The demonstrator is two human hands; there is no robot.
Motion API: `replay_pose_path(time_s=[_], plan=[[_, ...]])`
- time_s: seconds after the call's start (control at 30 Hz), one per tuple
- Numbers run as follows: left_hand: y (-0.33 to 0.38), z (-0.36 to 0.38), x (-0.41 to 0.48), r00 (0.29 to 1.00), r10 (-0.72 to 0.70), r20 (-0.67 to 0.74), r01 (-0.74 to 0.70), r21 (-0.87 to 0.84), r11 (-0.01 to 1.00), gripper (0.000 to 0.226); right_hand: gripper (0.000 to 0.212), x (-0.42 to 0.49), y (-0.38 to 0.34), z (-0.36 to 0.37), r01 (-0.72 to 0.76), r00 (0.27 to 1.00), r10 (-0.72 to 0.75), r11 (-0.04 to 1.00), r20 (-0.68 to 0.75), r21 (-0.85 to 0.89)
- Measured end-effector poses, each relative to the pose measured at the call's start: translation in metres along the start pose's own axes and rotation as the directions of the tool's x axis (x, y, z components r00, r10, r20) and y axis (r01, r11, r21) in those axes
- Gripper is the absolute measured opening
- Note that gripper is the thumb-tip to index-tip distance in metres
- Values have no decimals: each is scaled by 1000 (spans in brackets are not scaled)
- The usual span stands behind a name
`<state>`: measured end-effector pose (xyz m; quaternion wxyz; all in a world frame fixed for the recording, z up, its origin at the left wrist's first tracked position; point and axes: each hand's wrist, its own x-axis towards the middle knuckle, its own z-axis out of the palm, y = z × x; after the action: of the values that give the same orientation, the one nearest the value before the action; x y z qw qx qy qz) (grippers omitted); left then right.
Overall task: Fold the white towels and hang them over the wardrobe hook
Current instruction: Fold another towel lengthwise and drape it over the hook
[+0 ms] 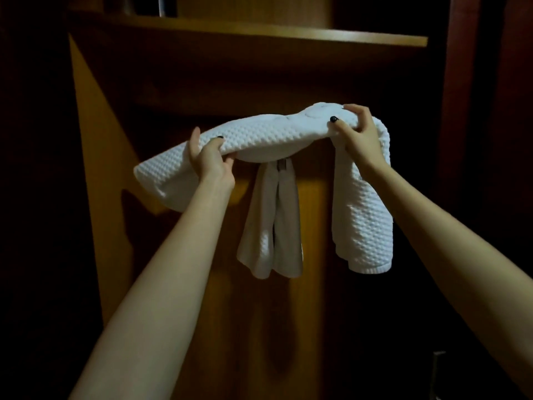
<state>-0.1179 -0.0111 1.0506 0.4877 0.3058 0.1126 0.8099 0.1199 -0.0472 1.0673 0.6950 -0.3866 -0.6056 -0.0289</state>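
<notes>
Dim wardrobe interior, wooden back panel (95,145). The folded white towel (259,134) is held level between the two hands. The left hand (210,157) curls round it near one end and the right hand (357,134) pinches the other, with the tail hanging below the right wrist. Just beneath the fingers, the hook (281,164) carries a second towel (271,226), already hung. Judgement: one towel done, the held one not yet draped. Shelf (259,33) above the fingers.

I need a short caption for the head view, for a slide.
Left hand and right hand hold a folded towel above the hook, where a second towel hangs.
</notes>
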Motion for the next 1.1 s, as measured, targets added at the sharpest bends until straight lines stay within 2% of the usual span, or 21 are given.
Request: replay_pose_path(time_s=[0.13,0.4,0.57,0.67,0.77,0.83,0.9,0.93,0.97,1.0,1.03,1.07,1.1], plan=[[-12,2,24,999,48,7,-48,104,993,64,49,28,27,20,-33,998,35,999,45,-36],[-39,-5,55,996,83,-30,-81,42,996,65,44,61,62,44,-16,997,13,999,82,35],[-67,-40,35,996,52,-78,-46,80,996,62,41,15,99,46,-75,989,76,997,128,-9],[-90,-62,13,999,34,-41,-29,131,991,59,44,-25,119,46,-115,975,116,993,189,-14],[-113,-83,-7,998,39,40,-50,316,947,53,56,-51,124,47,-135,943,117,990,310,36],[-125,-98,-18,988,74,138,-133,486,864,51,66,-60,122,48,-182,915,143,981,378,70],[-130,-110,-29,942,148,301,-314,640,701,54,71,-71,118,49,-161,926,130,985,354,59],[-129,-115,-33,885,218,412,-460,691,558,54,70,-78,117,47,-95,951,81,995,299,32],[-127,-118,-35,798,303,521,-602,699,386,51,66,-85,117,45,7,977,-1,1000,213,-26],[-127,-122,-34,695,380,611,-706,680,198,46,60,-92,119,42,114,988,-100,986,118,-124],[-126,-124,-30,616,428,661,-744,667,39,41,52,-99,123,40,178,984,-173,954,44,-239],[-125,-124,-25,602,434,670,-726,686,-52,38,46,-105,128,40,183,982,-190,926,11,-330],[-125,-123,-21,644,390,658,-692,719,-71,38,43,-112,134,40,151,988,-153,913,26,-379]])
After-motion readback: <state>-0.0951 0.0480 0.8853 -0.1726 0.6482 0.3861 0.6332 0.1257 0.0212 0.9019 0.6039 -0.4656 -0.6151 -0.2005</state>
